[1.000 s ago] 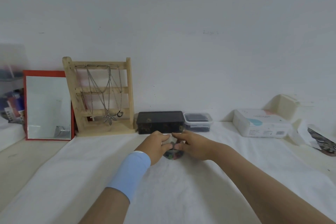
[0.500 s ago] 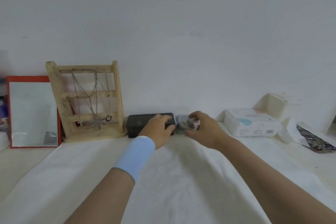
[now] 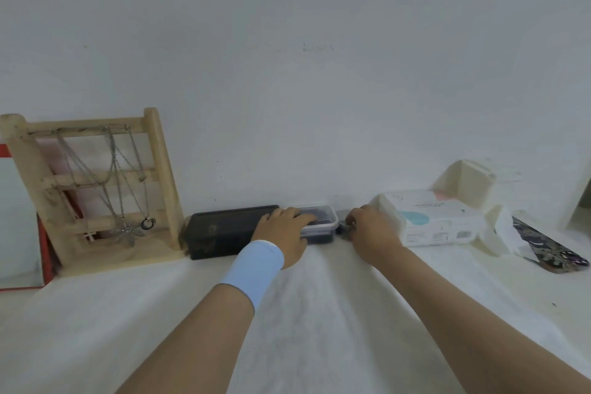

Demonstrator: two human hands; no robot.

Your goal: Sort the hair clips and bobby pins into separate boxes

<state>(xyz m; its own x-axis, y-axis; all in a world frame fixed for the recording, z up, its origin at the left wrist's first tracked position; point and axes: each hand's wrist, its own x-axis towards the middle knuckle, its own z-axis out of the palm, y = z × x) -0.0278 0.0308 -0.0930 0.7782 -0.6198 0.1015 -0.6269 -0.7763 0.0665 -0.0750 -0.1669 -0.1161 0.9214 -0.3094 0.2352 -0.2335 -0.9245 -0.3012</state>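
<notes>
At the back of the white cloth a black box [image 3: 220, 230] lies against the wall. A small clear box with a dark lid [image 3: 326, 222] sits directly to its right. My left hand [image 3: 284, 229], with a light blue wristband, rests its fingers flat on that lid. My right hand [image 3: 369, 229] is just right of the clear box. Its fingers curl round a small greyish container [image 3: 342, 228], mostly hidden by the hand. What the container holds cannot be seen from here.
A wooden jewellery stand [image 3: 96, 189] with hanging chains stands at the left, in front of a red-framed mirror [image 3: 19, 233]. A white wipes pack [image 3: 438, 221], a white plastic holder [image 3: 473, 179] and a dark patterned item [image 3: 550, 249] lie at the right.
Both hands moved from the cloth's middle to the back wall. The right hand carried the small container to the right of the clear box. The left hand shifted onto the clear box's lid.
</notes>
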